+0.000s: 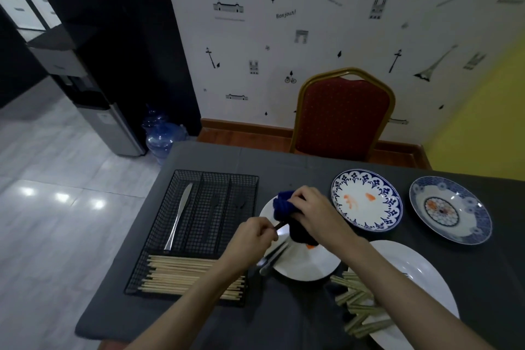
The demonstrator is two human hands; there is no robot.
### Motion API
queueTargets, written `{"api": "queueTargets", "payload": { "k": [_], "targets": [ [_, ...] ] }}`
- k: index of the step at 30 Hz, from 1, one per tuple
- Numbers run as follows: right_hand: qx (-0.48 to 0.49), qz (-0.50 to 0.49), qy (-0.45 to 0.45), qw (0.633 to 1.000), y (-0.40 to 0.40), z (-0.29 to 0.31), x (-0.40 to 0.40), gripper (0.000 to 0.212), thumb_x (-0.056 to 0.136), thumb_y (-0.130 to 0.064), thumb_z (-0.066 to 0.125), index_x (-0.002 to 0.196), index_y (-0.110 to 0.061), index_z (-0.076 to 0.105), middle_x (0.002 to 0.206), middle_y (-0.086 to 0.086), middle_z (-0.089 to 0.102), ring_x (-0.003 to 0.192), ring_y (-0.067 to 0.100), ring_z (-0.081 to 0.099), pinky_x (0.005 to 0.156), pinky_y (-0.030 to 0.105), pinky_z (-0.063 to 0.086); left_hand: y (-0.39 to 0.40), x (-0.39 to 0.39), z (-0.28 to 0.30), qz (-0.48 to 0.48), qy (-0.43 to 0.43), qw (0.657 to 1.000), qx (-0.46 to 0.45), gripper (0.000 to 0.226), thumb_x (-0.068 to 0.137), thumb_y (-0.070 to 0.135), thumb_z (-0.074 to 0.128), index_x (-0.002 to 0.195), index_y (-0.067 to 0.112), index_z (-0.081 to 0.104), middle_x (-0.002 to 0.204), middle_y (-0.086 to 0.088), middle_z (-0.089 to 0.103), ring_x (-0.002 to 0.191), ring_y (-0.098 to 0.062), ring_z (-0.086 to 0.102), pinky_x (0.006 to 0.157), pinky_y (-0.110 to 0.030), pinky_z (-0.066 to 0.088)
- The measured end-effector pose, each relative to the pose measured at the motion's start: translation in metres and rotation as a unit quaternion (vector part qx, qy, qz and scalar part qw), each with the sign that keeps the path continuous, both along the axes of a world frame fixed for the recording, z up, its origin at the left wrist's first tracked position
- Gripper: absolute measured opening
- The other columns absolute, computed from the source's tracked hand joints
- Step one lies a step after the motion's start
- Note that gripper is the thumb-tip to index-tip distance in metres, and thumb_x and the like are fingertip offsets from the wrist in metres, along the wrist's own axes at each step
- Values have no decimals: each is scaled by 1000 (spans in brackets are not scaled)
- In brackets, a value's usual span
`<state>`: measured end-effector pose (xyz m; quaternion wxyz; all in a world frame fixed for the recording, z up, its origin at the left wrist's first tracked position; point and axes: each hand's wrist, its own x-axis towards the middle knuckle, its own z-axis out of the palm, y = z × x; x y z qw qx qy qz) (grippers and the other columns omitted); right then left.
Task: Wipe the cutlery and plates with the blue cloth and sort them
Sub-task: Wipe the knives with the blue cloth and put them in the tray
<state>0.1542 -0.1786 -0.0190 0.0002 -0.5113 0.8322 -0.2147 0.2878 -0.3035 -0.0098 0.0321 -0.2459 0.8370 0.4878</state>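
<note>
My right hand grips the bunched blue cloth above a white plate. My left hand pinches the thin handle of a utensil whose far end is wrapped in the cloth and hidden. Two more dark-handled pieces of cutlery lie on the white plate's left rim, and an orange smear shows on it. A black wire cutlery tray stands to the left, with a knife in its left slot and several chopsticks in its front section.
A blue-patterned plate with orange smears and a blue floral bowl-plate sit at the back right. Another white plate at the front right carries several greenish chopsticks. A red chair stands behind the table.
</note>
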Motion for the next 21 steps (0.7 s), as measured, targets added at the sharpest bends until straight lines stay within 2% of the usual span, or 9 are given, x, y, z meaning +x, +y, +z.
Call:
{"api": "queueTargets", "payload": {
  "k": [2, 6, 10, 16, 21],
  "targets": [
    [-6, -17, 1, 1000, 1, 0, -4, 19, 80, -12, 69, 97, -6, 66, 98, 7, 57, 91, 25, 52, 76, 43, 49, 1, 0, 0, 20, 2, 1000, 15, 20, 91, 12, 50, 86, 8, 68, 69, 3, 58, 53, -3, 46, 46, -9, 34],
    [-37, 11, -10, 999, 7, 8, 12, 25, 83, -13, 67, 108, -7, 64, 106, 4, 56, 99, 18, 49, 87, 29, 43, -3, -7, 10, 33, 11, 998, 53, 18, 91, 11, 50, 88, 8, 68, 68, 2, 56, 54, -4, 47, 49, -14, 36],
    [-47, -55, -2, 997, 15, 9, -9, 25, 83, -13, 68, 107, -7, 65, 102, 3, 56, 96, 20, 50, 83, 39, 47, -2, -3, 15, 24, 20, 998, 61, 20, 89, 9, 49, 84, 6, 69, 62, 2, 53, 48, -5, 42, 47, -17, 33],
    [-54, -7, 14, 998, 10, 12, 17, 31, 80, -14, 70, 110, -8, 64, 104, 3, 57, 99, 19, 50, 86, 30, 44, 0, -6, 18, 36, 31, 995, 88, 21, 92, 7, 47, 83, 8, 66, 62, 2, 52, 51, -7, 44, 50, -21, 36],
    [-54, -75, 40, 995, 12, 7, 5, 31, 77, -10, 73, 107, -8, 64, 101, 3, 57, 96, 21, 52, 82, 39, 48, 0, -3, 14, 43, 29, 996, 78, 21, 91, 8, 47, 85, 5, 68, 57, 5, 50, 45, -4, 40, 46, -18, 33]
  ]
}}
